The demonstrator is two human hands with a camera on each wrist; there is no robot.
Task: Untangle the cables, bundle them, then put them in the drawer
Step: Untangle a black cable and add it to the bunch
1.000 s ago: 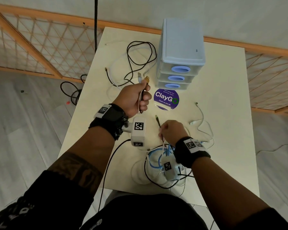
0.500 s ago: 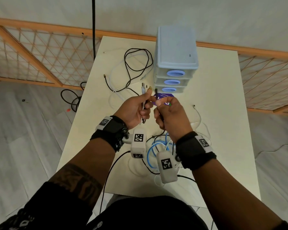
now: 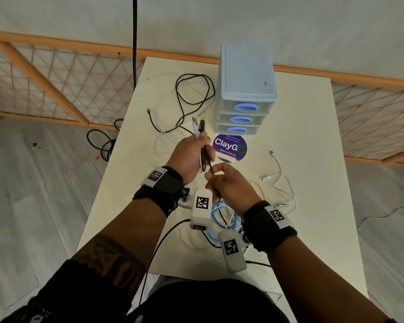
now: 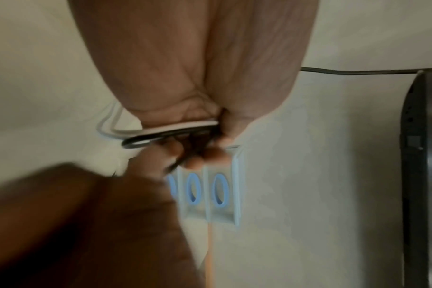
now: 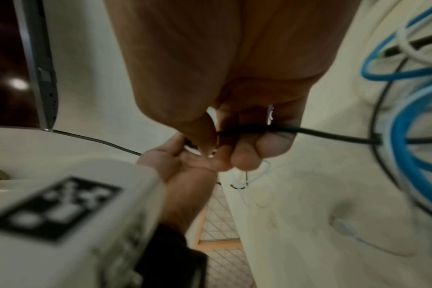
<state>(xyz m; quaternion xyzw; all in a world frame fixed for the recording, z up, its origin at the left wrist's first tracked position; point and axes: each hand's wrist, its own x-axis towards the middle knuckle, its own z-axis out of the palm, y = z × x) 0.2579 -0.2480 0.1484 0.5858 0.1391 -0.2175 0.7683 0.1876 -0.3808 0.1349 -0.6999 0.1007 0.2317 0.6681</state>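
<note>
My left hand [image 3: 191, 155] grips several cable ends [image 3: 199, 127] upright above the table, a white one and black ones, their plugs sticking out above the fist; the left wrist view shows the fingers curled round the cables [image 4: 170, 132]. Just below it my right hand [image 3: 226, 183] pinches a black cable [image 5: 321, 134] that runs down into a tangle of blue, white and black cables [image 3: 222, 220] near the table's front edge. More black and white cable [image 3: 191, 94] lies looped at the back left. The blue three-drawer unit [image 3: 245, 89] stands at the back, all drawers closed.
A purple round sticker [image 3: 230, 146] lies in front of the drawers. A thin white cable [image 3: 278, 173] trails on the table [image 3: 313, 159] at the right. A wooden lattice rail [image 3: 56, 75] runs behind the table. Black cord [image 3: 103, 143] lies on the floor, left.
My right hand rose from the tangle to the left hand, handed a green-tipped black plug into the left fist, then slid back down along the black cable. The left hand stayed raised.
</note>
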